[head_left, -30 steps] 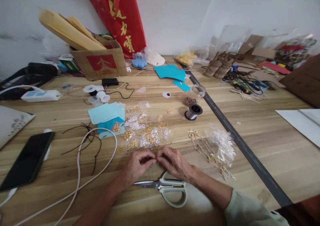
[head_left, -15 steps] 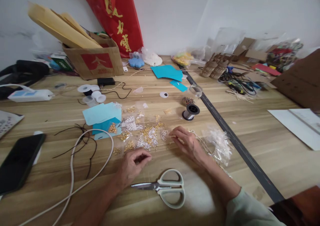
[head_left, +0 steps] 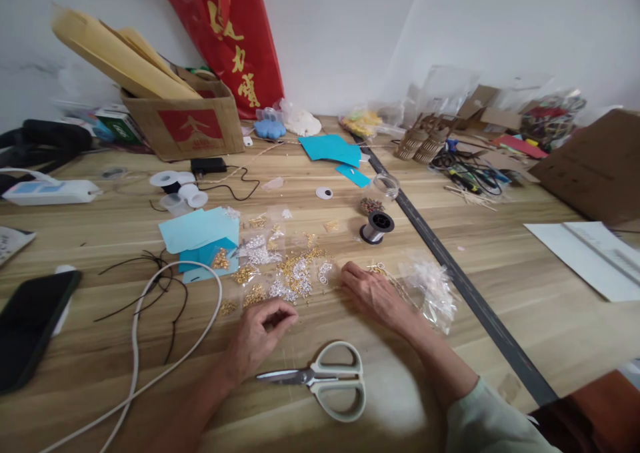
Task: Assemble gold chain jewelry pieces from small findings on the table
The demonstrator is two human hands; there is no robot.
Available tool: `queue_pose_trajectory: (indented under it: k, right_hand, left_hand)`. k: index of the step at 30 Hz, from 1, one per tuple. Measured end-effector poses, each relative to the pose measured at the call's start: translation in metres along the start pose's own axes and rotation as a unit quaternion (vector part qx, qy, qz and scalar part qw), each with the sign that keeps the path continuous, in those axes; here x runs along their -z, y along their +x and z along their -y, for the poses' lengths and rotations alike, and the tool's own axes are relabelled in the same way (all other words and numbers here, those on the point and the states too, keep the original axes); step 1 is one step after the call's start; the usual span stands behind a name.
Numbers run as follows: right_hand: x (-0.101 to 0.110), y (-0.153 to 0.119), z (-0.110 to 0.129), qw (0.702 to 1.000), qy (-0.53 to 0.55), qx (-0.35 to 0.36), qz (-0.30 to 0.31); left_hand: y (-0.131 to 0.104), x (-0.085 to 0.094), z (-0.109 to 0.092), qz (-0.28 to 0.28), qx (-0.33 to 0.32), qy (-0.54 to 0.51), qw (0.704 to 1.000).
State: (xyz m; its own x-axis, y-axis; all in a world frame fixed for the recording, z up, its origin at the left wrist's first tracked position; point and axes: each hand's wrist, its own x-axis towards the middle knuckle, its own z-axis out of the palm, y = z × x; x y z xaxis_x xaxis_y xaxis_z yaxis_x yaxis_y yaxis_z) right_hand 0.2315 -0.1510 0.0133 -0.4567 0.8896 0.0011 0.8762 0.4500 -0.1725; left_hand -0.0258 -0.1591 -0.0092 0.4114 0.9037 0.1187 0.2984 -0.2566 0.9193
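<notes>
My left hand [head_left: 261, 333] rests low over the table, thumb and index finger pinched together. Whatever that pinch holds is too fine to make out; faint clear lines like thread run below it. My right hand [head_left: 373, 294] lies palm down, its fingers bunched at the tabletop just right of some silver rings [head_left: 325, 272]. Its fingertips hide anything between them. Gold and silver beads [head_left: 301, 267] are spread between the hands, beside small bags of gold beads [head_left: 255, 295]. Scissors [head_left: 325, 377] lie partly open in front, and a chain [head_left: 400, 286] passes behind my right hand.
A wire spool [head_left: 376, 227] and a jar of beads [head_left: 373, 204] stand beyond my right hand. Crumpled clear bags [head_left: 433, 289] lie to its right. Blue cards [head_left: 200, 231], a white cable [head_left: 137, 319] and a phone [head_left: 35, 326] are on the left.
My right hand has turned more palm down, its fingers closing in toward the tabletop. My left hand keeps its pinch. The whole view has shifted slightly.
</notes>
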Motion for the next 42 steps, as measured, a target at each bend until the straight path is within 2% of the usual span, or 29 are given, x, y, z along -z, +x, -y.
queue_pose_trajectory:
  k: [4, 13, 18, 23, 27, 30, 33, 42]
  right_hand:
    - [0.008, -0.003, 0.002, 0.997, 0.072, -0.003, -0.012]
    - [0.023, -0.005, 0.003, 0.968, 0.211, 0.049, -0.124]
    - [0.033, -0.008, 0.008, 0.938, 0.319, 0.045, -0.13]
    - [0.035, -0.008, 0.01, 0.905, 0.406, 0.035, -0.121]
    - [0.035, -0.007, 0.013, 0.863, 0.492, 0.025, -0.11]
    - [0.034, -0.007, 0.013, 0.832, 0.544, 0.017, -0.109]
    - [0.03, -0.006, 0.014, 0.809, 0.577, 0.002, -0.115]
    - [0.019, -0.002, 0.017, 0.784, 0.608, -0.028, -0.119]
  left_hand:
    - [0.0, 0.001, -0.002, 0.0, 0.015, -0.008, 1.0]
    - [0.001, 0.003, -0.001, -0.01, 0.05, -0.03, 0.998]
    - [0.001, 0.004, 0.001, -0.015, 0.045, -0.049, 0.998]
    - [0.003, 0.003, 0.001, -0.02, 0.035, -0.087, 0.995]
    - [0.003, 0.007, -0.005, 0.012, 0.077, -0.139, 0.987]
    - [0.004, 0.011, -0.012, 0.06, 0.122, -0.197, 0.971]
    - [0.004, 0.013, -0.015, 0.101, 0.137, -0.235, 0.957]
    - [0.005, 0.012, -0.016, 0.128, 0.132, -0.264, 0.947]
